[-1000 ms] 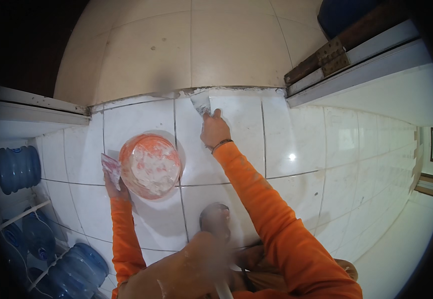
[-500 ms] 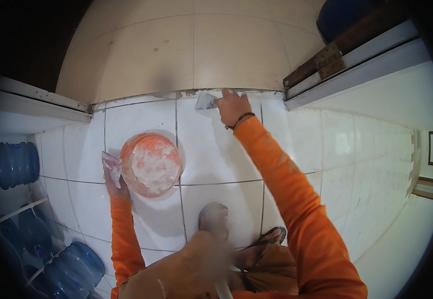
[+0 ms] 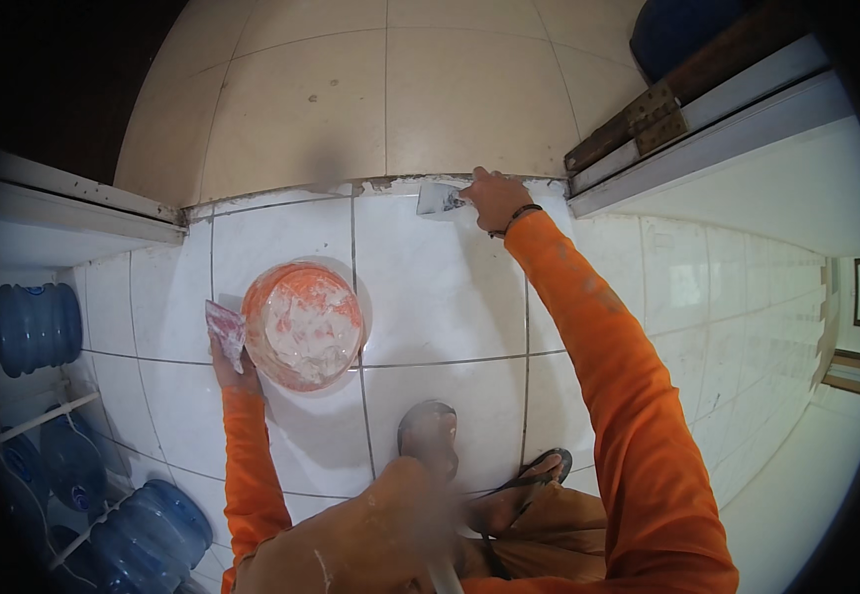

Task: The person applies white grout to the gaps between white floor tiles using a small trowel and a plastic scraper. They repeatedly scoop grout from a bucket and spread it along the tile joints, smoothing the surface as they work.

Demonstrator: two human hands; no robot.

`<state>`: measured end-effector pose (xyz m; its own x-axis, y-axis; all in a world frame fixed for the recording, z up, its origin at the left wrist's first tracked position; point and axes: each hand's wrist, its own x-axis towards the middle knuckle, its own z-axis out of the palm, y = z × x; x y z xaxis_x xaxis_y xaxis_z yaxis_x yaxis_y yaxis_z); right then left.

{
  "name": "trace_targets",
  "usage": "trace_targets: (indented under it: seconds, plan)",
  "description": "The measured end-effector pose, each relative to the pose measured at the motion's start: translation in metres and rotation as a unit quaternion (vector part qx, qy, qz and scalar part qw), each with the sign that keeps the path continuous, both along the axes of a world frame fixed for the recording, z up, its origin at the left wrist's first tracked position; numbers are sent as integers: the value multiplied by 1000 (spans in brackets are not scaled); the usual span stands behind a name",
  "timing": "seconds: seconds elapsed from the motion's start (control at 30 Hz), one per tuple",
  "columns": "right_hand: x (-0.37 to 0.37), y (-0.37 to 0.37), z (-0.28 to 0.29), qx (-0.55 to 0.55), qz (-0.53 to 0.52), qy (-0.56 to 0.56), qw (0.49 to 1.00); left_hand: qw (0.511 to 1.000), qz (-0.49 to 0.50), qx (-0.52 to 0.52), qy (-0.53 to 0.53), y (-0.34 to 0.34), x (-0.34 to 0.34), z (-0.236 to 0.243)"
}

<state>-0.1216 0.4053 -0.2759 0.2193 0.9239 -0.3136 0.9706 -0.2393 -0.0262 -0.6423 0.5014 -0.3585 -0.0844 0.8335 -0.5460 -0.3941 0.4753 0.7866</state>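
My right hand point(image 3: 498, 201) is closed around a putty knife point(image 3: 437, 199), whose wide grey blade lies over the edge of the white tiles, just below the rough white joint point(image 3: 400, 185) at the doorway. To the left, an orange bowl point(image 3: 254, 315) stands on the floor with whitish paste point(image 3: 303, 332) inside and smeared up its sides. Beside its left wall is my left hand point(image 3: 236, 370), gripping a flat reddish spreader point(image 3: 225, 332) streaked with white. Whether those fingers also touch the bowl, I cannot tell.
Beige tiles point(image 3: 301, 109) lie beyond the joint, between a left door frame point(image 3: 83, 203) and a right one point(image 3: 717, 139). Blue water jugs point(image 3: 34, 330) sit along the left, several on a rack point(image 3: 49, 421). My sandalled feet point(image 3: 430, 436) are near the bowl.
My right hand and the putty knife have slid to the right along the joint. My left hand, the spreader and the bowl stay in about the same place.
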Motion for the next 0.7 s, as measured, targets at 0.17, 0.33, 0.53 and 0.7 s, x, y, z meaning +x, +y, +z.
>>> trace_targets:
  seconds: [0.17,0.33,0.53,0.7]
  plan:
    - [17,-29,-5,-18,-66,34,997,1000,-8,0,-6,1,-2,-2]
    - [29,-70,-11,6,-128,62,990,998,-48,17,-42,-2,0,-1]
    - [-6,-84,-2,65,-176,71,980,999,-4,-11,-44,2,3,3]
    - [-37,-56,-22,143,-204,104,963,1000,2,-12,-19,-1,7,6]
